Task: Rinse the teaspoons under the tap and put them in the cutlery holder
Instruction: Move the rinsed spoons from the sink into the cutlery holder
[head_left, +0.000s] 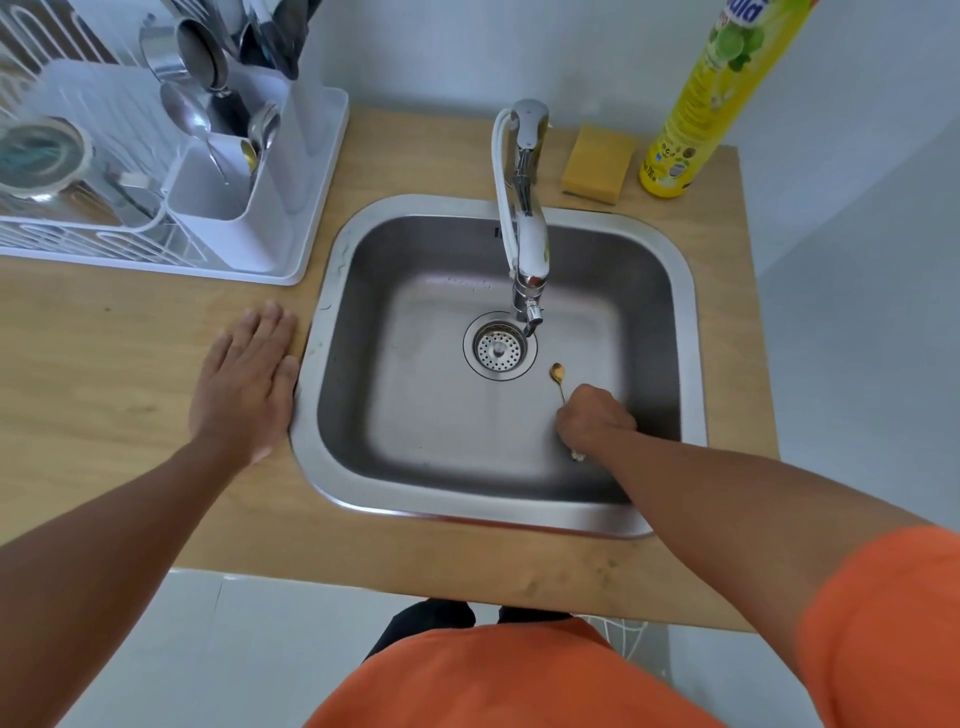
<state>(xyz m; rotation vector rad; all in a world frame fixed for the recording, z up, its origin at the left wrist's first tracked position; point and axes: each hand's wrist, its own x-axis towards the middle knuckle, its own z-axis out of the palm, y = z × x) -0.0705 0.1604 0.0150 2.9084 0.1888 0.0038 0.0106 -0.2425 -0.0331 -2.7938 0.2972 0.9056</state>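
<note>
Down in the steel sink (685, 291), right of the drain strainer (500, 349), the right hand (592, 418) is curled closed around the handle of a gold teaspoon (559, 375), whose bowl points toward the tap (527, 223). Flat on the wooden counter (130, 374), the left hand (247, 374) lies open, fingers spread, holding nothing, touching the sink's rim. At far left, the white cutlery holder (244, 208) stands in the dish rack (317, 208), with spoons in it.

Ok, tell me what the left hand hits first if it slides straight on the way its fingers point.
The left hand lies flat on the counter, fingers pointing away from the person. Straight ahead is bare wood, then probably the near edge of the white drainer tray, close to its corner; it could slip just past.
</note>
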